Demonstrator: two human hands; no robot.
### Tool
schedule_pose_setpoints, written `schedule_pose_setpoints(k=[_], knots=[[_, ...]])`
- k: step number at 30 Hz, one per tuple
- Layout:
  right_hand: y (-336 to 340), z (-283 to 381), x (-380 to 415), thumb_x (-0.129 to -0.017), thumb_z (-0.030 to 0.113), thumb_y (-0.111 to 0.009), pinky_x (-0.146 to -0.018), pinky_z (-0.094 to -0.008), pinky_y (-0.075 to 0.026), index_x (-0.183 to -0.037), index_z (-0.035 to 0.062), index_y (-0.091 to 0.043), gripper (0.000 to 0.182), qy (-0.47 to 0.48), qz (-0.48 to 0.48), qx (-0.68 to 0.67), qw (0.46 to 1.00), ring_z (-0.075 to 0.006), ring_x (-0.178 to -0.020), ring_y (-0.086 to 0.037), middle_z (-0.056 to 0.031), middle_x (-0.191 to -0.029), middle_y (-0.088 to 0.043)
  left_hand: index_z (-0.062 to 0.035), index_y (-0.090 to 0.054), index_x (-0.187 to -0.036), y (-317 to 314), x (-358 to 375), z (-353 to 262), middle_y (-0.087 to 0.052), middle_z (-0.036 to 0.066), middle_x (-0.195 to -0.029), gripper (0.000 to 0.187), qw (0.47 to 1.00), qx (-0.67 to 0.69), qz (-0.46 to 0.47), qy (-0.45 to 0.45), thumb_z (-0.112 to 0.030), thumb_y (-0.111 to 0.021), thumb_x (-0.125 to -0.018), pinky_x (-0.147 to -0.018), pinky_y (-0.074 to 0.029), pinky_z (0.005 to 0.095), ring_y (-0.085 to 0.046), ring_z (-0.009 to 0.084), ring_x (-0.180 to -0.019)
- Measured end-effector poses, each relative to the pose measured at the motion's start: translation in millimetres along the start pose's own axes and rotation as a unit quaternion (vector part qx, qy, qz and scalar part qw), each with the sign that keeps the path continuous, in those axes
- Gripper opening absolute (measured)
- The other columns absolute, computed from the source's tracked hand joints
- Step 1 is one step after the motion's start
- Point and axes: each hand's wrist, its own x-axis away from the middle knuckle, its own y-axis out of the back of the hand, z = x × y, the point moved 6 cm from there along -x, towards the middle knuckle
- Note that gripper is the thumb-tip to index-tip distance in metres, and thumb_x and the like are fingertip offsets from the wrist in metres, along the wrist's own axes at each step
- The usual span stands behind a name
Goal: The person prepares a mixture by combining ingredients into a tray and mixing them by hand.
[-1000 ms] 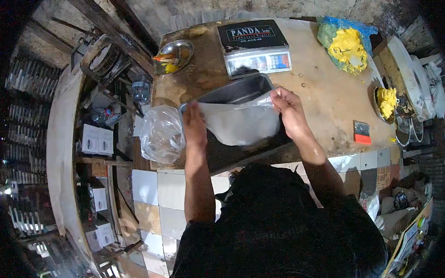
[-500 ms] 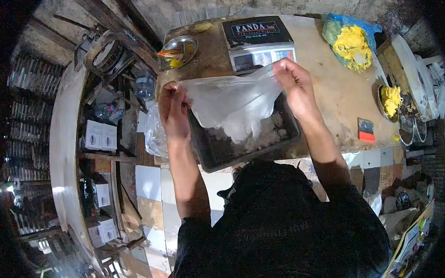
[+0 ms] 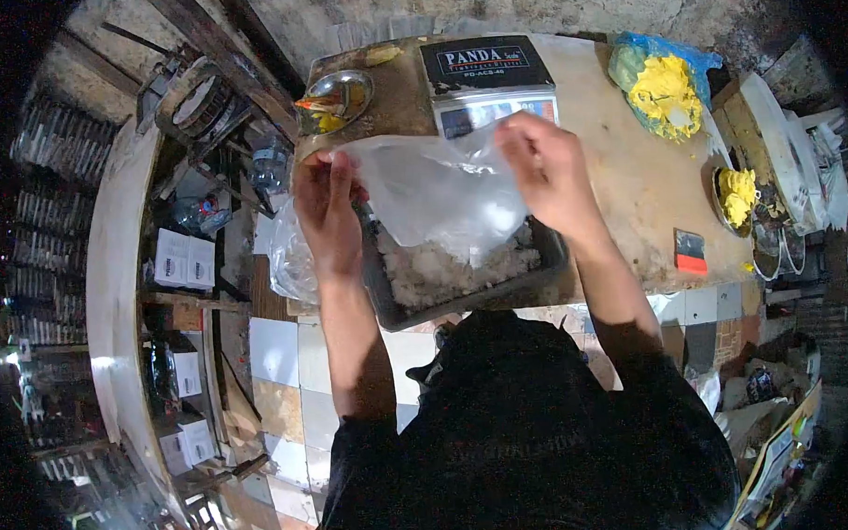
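Note:
My left hand [image 3: 327, 208] and my right hand [image 3: 544, 167] each grip an upper corner of a clear plastic bag [image 3: 440, 194] and hold it stretched above a dark metal tray [image 3: 462, 296]. The tray sits at the near edge of the wooden table [image 3: 617, 183] and holds a pale crumbly mass [image 3: 447, 269]. The bag hangs over the tray's far part and hides it. Just behind the bag stands a black PANDA weighing scale [image 3: 485, 71].
A metal bowl [image 3: 336, 95] stands at the table's far left. A bag of yellow stuff [image 3: 665, 79] lies far right, another yellow heap [image 3: 739, 193] sits in a dish at the right edge, with a red-black scraper [image 3: 691, 253] nearby. A bundle of clear bags [image 3: 293, 256] hangs left.
Both hands lifted the bag from the tray's rim and pulled it wider. The tray's pale contents came into view. The right hand shifted slightly left in the last half second.

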Motion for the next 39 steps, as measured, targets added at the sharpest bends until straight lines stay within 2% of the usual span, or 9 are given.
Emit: schedule_pose_setpoints(k=[6, 8, 12, 15, 22, 30, 32, 36, 39], knots=[[-9.0, -9.9, 0.7, -0.084, 0.006, -0.057, -0.051, -0.0303, -0.039, -0.08, -0.0003, -0.057, 0.007, 0.005, 0.039, 0.034, 0.999, -0.0223, -0.052, -0.048, -0.0125, -0.063, -0.053, -0.0069, -0.052, -0.094, -1.4, -1.2, 4.9, -0.055, 0.001, -0.079, 0.01, 1.0, -0.017, 0.005, -0.014, -0.014, -0.058, -0.09, -0.057, -0.041, 0.0222, -0.049, 0.0079, -0.065], [-12.1, -14.0, 1.8, -0.085, 0.005, -0.055, -0.052, -0.0298, -0.041, -0.081, -0.0004, -0.057, 0.007, -0.026, 0.135, 0.091, 0.986, -0.0186, -0.055, -0.052, -0.0127, -0.065, -0.056, -0.0077, -0.053, -0.095, -0.3, -0.2, 4.7, -0.055, 0.001, -0.081, 0.01, 1.0, -0.027, 0.004, -0.009, -0.014, -0.059, -0.09, -0.059, -0.041, 0.0231, -0.049, 0.0091, -0.066], [2.5, -18.0, -3.3, -0.086, 0.007, -0.054, -0.056, -0.029, -0.043, -0.083, -0.0005, -0.058, 0.008, -0.015, -0.037, 0.036, 0.999, -0.0168, -0.059, -0.055, -0.0123, -0.068, -0.059, -0.0062, -0.052, -0.099, 4.8, -6.2, 4.4, -0.055, 0.001, -0.084, 0.014, 0.997, -0.024, 0.006, -0.075, -0.012, -0.059, -0.089, -0.065, -0.044, 0.0247, -0.051, 0.0095, -0.074], [-20.5, -42.2, -2.0, -0.088, 0.006, -0.054, -0.056, -0.025, -0.043, -0.091, -0.0001, -0.059, 0.008, -0.107, 0.095, -0.005, 0.99, -0.0143, -0.059, -0.055, -0.0105, -0.071, -0.061, -0.0064, -0.051, -0.107, -3.5, 2.5, 30.5, -0.053, 0.002, -0.095, 0.023, 0.996, 0.004, 0.058, -0.071, -0.01, -0.061, -0.086, -0.077, -0.045, 0.0284, -0.054, 0.0163, -0.087], [-41.8, -46.3, 8.5, -0.087, 0.0, -0.057, -0.071, -0.0228, -0.046, -0.097, -0.0029, -0.057, 0.01, -0.072, 0.134, -0.22, 0.964, -0.0102, -0.081, -0.055, -0.0044, -0.086, -0.059, -0.0044, -0.047, -0.123, -31.6, 40.1, 98.0, -0.052, 0.011, -0.117, 0.039, 0.938, -0.297, 0.128, -0.128, -0.01, -0.056, -0.085, -0.091, -0.042, 0.0348, -0.052, 0.0268, -0.112], [-66.9, -128.5, 64.0, -0.067, 0.007, -0.076, -0.059, -0.0259, -0.05, -0.135, 0.0077, -0.033, 0.08, -0.107, 0.273, -0.036, 0.955, -0.0123, -0.079, -0.056, -0.0084, -0.123, -0.047, -0.0007, -0.052, -0.121, -1.7, 0.1, 99.1, -0.058, 0.014, -0.119, 0.038, 0.969, -0.214, 0.107, 0.054, -0.003, -0.057, -0.084, -0.09, -0.042, 0.0319, -0.055, 0.022, -0.109], [-84.0, -141.2, 73.1, -0.068, 0.01, -0.078, -0.06, -0.0281, -0.052, -0.138, 0.0071, -0.027, 0.087, -0.141, 0.287, -0.062, 0.945, -0.0144, -0.074, -0.058, -0.0104, -0.127, -0.045, 0.0001, -0.051, -0.122, -15.2, -4.6, 83.6, -0.056, 0.012, -0.121, 0.04, 0.935, -0.303, 0.162, -0.092, -0.003, -0.059, -0.083, -0.091, -0.042, 0.0321, -0.055, 0.0203, -0.109], [-85.0, -156.4, 68.8, -0.073, 0.014, -0.074, -0.061, -0.0291, -0.05, -0.117, 0.0042, -0.049, 0.052, -0.218, 0.252, -0.073, 0.94, -0.0165, -0.071, -0.059, -0.0084, -0.096, -0.06, 0.0005, -0.052, -0.121, -20.0, -11.8, 84.1, -0.059, 0.013, -0.118, 0.04, 0.938, -0.299, 0.173, 0.016, -0.007, -0.062, -0.083, -0.09, -0.043, 0.0325, -0.057, 0.0217, -0.106], [-58.2, -164.0, 52.5, -0.071, 0.017, -0.065, -0.057, -0.0388, -0.045, -0.066, 0.0028, -0.056, 0.017, -0.118, 0.179, 0.079, 0.974, -0.027, -0.064, -0.057, -0.0145, -0.063, -0.055, 0.0007, -0.055, -0.118, -24.8, -13.0, 74.3, -0.062, 0.013, -0.113, 0.039, 0.927, -0.348, 0.136, -0.006, -0.012, -0.065, -0.082, -0.088, -0.044, 0.0324, -0.059, 0.0231, -0.103]])
